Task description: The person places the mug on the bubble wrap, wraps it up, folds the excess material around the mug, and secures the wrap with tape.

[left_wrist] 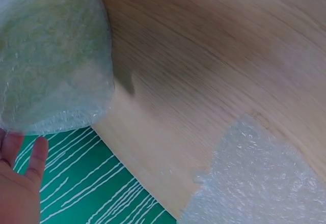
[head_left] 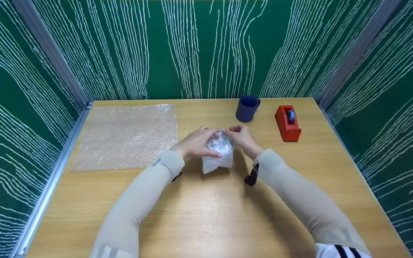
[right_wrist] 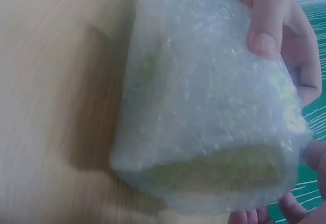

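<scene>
A bundle of bubble wrap (head_left: 219, 152) stands on the table in front of me, with something yellowish green showing dimly through the layers in the right wrist view. My left hand (head_left: 201, 141) grips the bundle from its left, the thumb (right_wrist: 265, 43) lying along its side and the fingers round its top. At the upper right edge of the bundle, my right hand (head_left: 244, 140) has its bent fingers and thumb pinched at the wrap. From the left wrist, the wrapped bundle (left_wrist: 56, 66) fills the upper left corner. The item inside is hidden by the wrap.
A flat sheet of bubble wrap (head_left: 127, 138) lies on the left of the wooden table (head_left: 206, 215). Behind my right hand stands a dark blue mug (head_left: 246, 110). Farther right is a red tape dispenser (head_left: 288, 125) with a blue roll. Green walls (head_left: 206, 53) enclose the table.
</scene>
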### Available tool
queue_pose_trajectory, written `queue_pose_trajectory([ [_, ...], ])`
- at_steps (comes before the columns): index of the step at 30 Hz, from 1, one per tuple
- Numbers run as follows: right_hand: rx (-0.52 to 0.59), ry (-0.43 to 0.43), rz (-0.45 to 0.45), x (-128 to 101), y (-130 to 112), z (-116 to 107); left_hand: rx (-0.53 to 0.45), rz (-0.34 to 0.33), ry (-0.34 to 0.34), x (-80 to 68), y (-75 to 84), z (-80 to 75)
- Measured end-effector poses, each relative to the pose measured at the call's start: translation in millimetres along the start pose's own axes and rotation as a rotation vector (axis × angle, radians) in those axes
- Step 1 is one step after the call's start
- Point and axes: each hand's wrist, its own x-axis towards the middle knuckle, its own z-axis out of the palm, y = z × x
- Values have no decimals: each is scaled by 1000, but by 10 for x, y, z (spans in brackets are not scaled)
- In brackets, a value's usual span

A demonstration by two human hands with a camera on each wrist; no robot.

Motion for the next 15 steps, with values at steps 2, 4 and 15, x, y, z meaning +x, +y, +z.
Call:
queue_pose_trajectory([
  [2, -2, 14, 16, -10, 7, 1, -6, -9, 0, 0, 11, 10],
  [4, -5, 25, 5, -30, 8, -8, -9, -18, 1, -2, 18, 17],
  [15, -55, -11, -15, -118, -25, -88, -21, -18, 17, -7, 1, 27],
])
